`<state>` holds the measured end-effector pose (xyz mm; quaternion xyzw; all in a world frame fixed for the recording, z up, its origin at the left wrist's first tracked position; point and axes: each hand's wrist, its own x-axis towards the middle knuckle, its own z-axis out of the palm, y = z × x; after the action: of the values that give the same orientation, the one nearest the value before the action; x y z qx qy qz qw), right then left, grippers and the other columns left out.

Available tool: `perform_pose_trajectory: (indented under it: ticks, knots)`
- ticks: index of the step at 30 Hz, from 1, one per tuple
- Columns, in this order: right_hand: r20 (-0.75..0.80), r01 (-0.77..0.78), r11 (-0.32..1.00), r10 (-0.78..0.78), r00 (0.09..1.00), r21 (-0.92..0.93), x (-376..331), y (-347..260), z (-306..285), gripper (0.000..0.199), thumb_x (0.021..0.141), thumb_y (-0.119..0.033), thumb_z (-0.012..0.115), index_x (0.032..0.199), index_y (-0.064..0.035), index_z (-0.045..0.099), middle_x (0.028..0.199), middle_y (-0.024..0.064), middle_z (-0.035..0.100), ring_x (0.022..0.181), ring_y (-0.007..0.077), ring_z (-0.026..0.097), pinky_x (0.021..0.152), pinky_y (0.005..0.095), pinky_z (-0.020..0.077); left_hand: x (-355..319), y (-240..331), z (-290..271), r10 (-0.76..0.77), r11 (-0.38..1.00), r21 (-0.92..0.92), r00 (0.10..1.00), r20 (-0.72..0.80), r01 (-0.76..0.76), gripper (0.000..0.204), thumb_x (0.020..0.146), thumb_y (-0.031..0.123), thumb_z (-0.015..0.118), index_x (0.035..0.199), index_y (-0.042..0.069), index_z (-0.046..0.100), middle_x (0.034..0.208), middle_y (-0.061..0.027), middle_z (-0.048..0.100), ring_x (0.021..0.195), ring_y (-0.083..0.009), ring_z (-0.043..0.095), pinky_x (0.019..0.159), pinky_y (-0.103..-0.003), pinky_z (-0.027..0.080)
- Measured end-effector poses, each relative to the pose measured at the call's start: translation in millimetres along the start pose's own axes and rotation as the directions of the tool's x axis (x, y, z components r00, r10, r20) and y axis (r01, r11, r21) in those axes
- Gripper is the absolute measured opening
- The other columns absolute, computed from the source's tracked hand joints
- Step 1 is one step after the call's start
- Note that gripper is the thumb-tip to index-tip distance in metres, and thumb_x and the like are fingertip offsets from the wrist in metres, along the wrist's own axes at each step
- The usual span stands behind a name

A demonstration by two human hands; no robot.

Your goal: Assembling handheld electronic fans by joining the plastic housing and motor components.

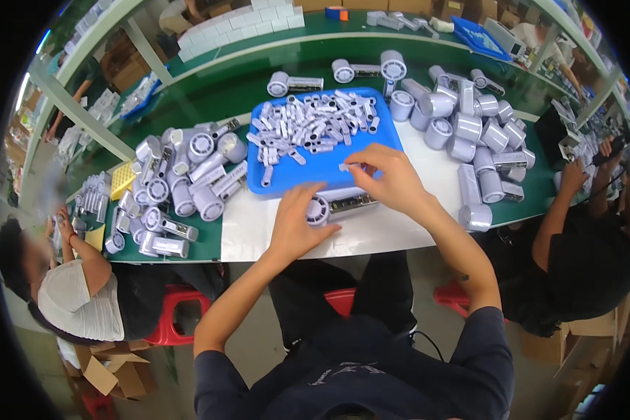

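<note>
On the white sheet in front of me lies a light-grey handheld fan [351,203] on its side, its long body showing an uncovered strip of dark and metallic inner parts. My left hand [295,220] is curled round its slatted fan head, fingers on the far side and thumb on the near side. Just above the fan body, my right hand [390,176] pinches a small whitish plastic piece [344,167] between thumb and fingertips, over the near rim of a blue tray [393,133]. A heap of small white plastic parts [313,124] lies in that tray.
Many similar fans are piled at the left [182,171] and the right [472,126] of the green bench. A few fans [353,70] lie behind the tray. Co-workers sit close on both sides. White boxes [238,29] are stacked at the back.
</note>
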<state>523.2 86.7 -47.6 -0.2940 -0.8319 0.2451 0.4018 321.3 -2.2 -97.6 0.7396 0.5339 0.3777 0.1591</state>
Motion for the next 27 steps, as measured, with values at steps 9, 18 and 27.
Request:
perform_pose_trajectory:
  ticks: [9, 18, 27]
  knots:
    - [0.154, -0.093, 0.936, 0.042, 0.987, 0.339, -21.5, -29.1, 16.1, 0.020, 0.081, -0.006, 0.069, 0.101, -0.0033, 0.069, 0.084, 0.0077, 0.063, 0.075, 0.0157, 0.061, 0.066, 0.0268, 0.0497, 13.2, 14.9, 8.7, 0.048, 0.991, -0.114, 0.980, -0.191, -0.070, 0.037, 0.069, 0.003, 0.072, 0.105, 0.007, 0.068, 0.096, -0.0074, 0.068, 0.100, -0.0291, 0.054, 0.087, -0.038, 0.044]
    - [0.073, 0.047, 0.964, -0.068, 0.995, 0.261, -21.6, -14.0, 17.0, 0.029, 0.079, -0.005, 0.071, 0.107, -0.0059, 0.064, 0.092, 0.0073, 0.058, 0.081, 0.0178, 0.060, 0.072, 0.0291, 0.0519, 19.1, 23.4, -6.1, 0.064, 0.995, -0.072, 0.998, 0.000, -0.064, 0.046, 0.069, 0.010, 0.074, 0.114, 0.006, 0.064, 0.112, -0.0122, 0.063, 0.112, -0.0328, 0.052, 0.096, -0.041, 0.041]
    - [0.257, 0.132, 0.984, -0.099, 0.961, -0.116, -30.8, 11.1, 25.7, 0.023, 0.081, -0.006, 0.067, 0.104, -0.0029, 0.067, 0.086, 0.0097, 0.057, 0.081, 0.0268, 0.057, 0.069, 0.0360, 0.0465, 6.9, -8.2, -0.5, -0.046, 0.999, 0.019, 0.995, 0.087, 0.044, 0.041, 0.066, 0.015, 0.080, 0.103, 0.007, 0.065, 0.099, -0.0093, 0.061, 0.101, -0.0297, 0.055, 0.088, -0.037, 0.044]
